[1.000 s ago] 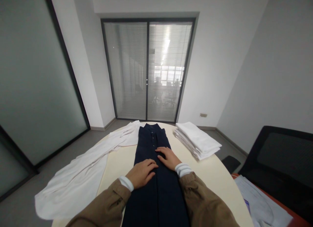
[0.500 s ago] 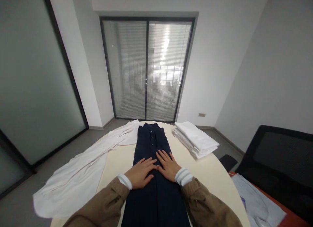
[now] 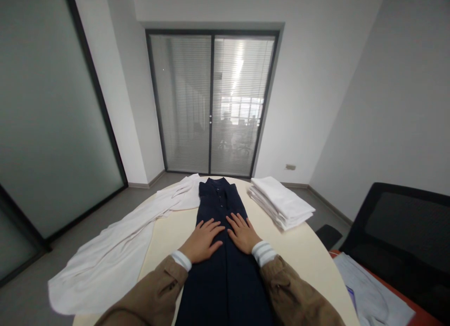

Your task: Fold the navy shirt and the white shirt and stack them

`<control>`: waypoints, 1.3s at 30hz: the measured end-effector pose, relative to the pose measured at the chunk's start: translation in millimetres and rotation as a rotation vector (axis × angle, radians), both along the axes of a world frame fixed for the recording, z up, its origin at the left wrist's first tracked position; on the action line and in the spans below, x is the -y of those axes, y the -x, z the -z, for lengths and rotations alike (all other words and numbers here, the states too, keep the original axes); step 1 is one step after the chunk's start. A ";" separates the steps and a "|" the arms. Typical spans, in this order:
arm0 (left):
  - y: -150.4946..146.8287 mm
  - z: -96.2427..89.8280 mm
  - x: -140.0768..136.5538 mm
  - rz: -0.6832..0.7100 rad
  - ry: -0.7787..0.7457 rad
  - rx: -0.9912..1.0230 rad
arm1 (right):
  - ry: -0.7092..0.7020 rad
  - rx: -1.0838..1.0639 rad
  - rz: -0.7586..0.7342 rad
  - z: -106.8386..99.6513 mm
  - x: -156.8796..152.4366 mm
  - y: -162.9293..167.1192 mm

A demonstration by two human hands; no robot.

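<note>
Navy button shirt lies narrowed lengthwise on the table, crosswise folding outstanding; left hand and right hand press flat, grasping nothing.

Shirt on table, loose garment left, folded stack right

Bare cream surface lies open on both sides of the long dark navy buttoned garment. Along the left edge a spread white cloth garment blocks passage; near the far right edge a stack of folded white cloths stands in the way.
</note>
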State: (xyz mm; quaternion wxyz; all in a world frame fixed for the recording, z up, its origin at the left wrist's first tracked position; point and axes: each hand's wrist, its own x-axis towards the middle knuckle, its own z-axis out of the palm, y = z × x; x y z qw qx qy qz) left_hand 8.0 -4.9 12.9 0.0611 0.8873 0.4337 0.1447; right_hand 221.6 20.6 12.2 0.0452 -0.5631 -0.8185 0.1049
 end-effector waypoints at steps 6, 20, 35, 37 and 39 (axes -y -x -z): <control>7.3 10.9 -4.1 -0.238 -0.016 0.073 | 0.082 0.013 0.025 -9.7 2.5 -2.6; 3.9 5.0 0.6 -0.190 0.004 -0.012 | 0.196 0.112 0.249 -7.4 18.4 13.2; 3.5 8.2 8.2 -0.191 0.025 -0.015 | -0.031 0.034 0.096 0.2 6.3 0.2; 3.4 6.3 9.5 -0.184 0.054 -0.023 | -0.014 0.041 0.067 0.2 13.7 -3.1; 3.4 2.1 13.1 -0.156 0.081 -0.038 | 0.017 0.031 0.024 -0.9 22.0 -7.2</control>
